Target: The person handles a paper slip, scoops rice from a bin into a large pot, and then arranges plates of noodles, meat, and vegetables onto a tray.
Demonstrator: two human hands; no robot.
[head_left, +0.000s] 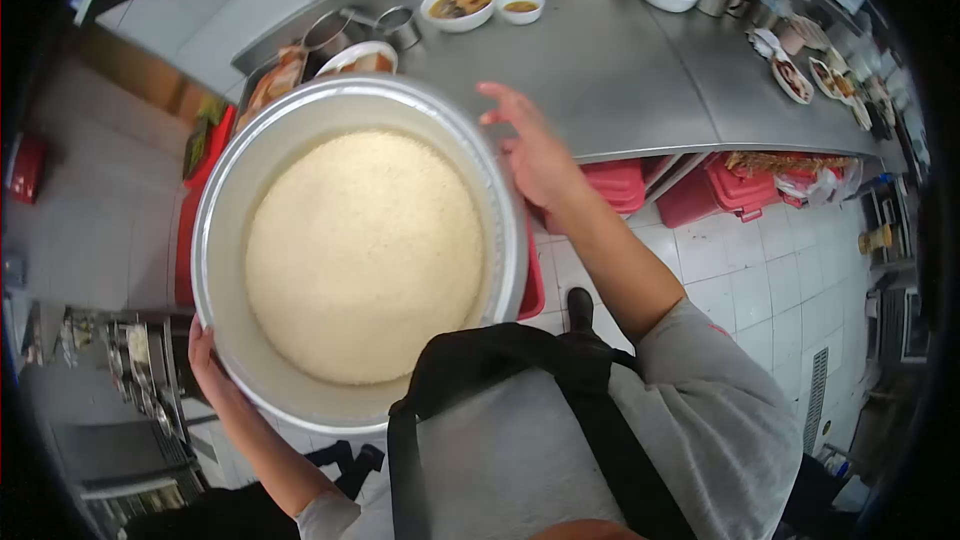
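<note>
A large round metal pot (222, 240) fills the left-centre of the head view, close against my body. Inside lies a level, pale yellow, grainy mass (365, 255) that looks like rice. At the pot's lower left side, my left hand (204, 358) grips the outer wall near the rim, its fingers partly hidden underneath. My right hand (532, 152) is just off the pot's right side, over the counter's front edge. Its fingers are stretched and spread, with nothing in them.
The steel counter (590, 70) holds a bowl of food (459, 6), a smaller bowl (521, 7), saucepans (398, 28) and oval dishes (792, 80). Red lidded bins (715, 190) stand below it. White floor tiles (720, 250) and a drain grate (816, 398) lie at right.
</note>
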